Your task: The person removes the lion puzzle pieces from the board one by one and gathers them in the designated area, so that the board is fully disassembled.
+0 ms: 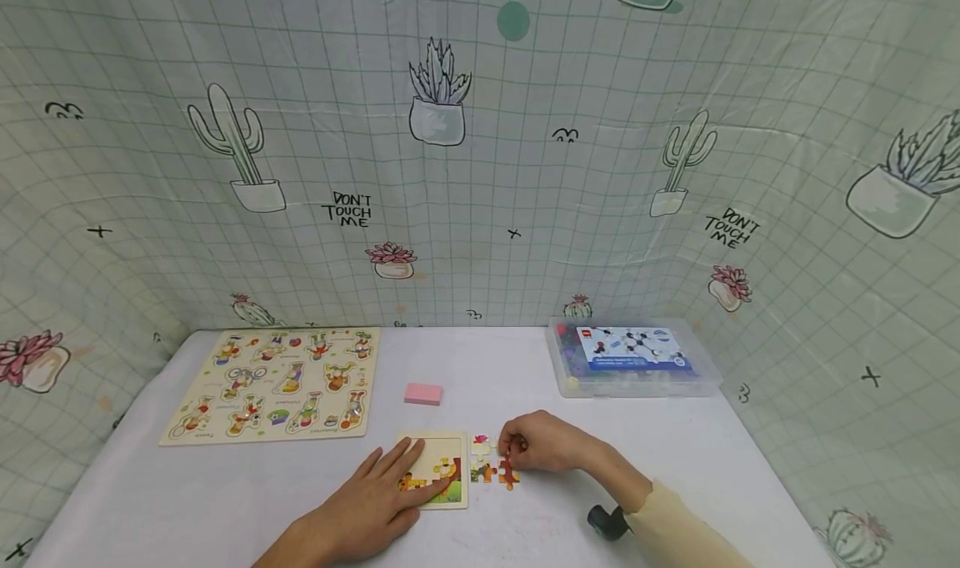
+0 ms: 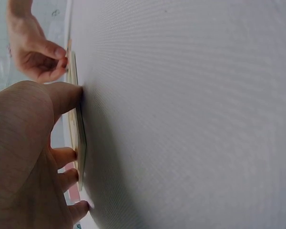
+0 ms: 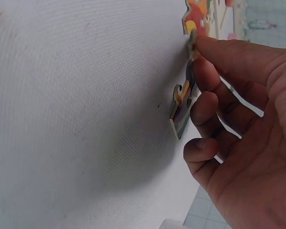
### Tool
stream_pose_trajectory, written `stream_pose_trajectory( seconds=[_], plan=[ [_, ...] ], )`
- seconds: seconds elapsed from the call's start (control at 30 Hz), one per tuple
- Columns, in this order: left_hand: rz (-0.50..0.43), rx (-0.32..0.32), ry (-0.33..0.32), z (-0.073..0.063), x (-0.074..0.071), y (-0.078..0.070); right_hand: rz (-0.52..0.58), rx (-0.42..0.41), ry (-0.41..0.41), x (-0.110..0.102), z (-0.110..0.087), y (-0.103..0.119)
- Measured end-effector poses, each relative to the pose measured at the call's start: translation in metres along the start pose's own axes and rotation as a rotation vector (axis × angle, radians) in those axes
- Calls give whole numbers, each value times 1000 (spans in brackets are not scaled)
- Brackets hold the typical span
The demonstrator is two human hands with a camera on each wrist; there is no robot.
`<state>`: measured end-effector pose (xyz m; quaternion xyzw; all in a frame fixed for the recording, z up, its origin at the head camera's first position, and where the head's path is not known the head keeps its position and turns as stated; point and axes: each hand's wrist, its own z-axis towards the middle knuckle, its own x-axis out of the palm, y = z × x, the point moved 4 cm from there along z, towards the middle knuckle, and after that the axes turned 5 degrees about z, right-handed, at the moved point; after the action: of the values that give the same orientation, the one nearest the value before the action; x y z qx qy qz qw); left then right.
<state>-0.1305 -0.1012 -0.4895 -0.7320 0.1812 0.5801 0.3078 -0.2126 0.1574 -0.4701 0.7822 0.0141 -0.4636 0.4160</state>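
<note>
Pale wood edges a small puzzle tray [image 1: 464, 486], covered partly by the left grip [image 1: 375, 501], whose outstretched fingers are rested on it, unclenched. Around those fingertips, a few placed pieces [image 1: 454, 491] are seen along the tray's near side; bare backing is left beyond, so the puzzle seems only partly built. A puzzle piece [image 3: 182, 110] is pinched by the right grip [image 1: 546, 441]; loose pieces [image 1: 480, 446] remain unplaced just left of it. The pinched piece's print is mostly hidden, and placed pieces cannot be counted.
</note>
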Motion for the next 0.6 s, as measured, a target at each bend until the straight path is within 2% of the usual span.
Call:
stream_pose_trajectory(
  seconds=[0.6],
  plan=[
    [-15, 0, 10, 1, -1, -1, -8, -3, -28, -1, 0, -3]
  ],
)
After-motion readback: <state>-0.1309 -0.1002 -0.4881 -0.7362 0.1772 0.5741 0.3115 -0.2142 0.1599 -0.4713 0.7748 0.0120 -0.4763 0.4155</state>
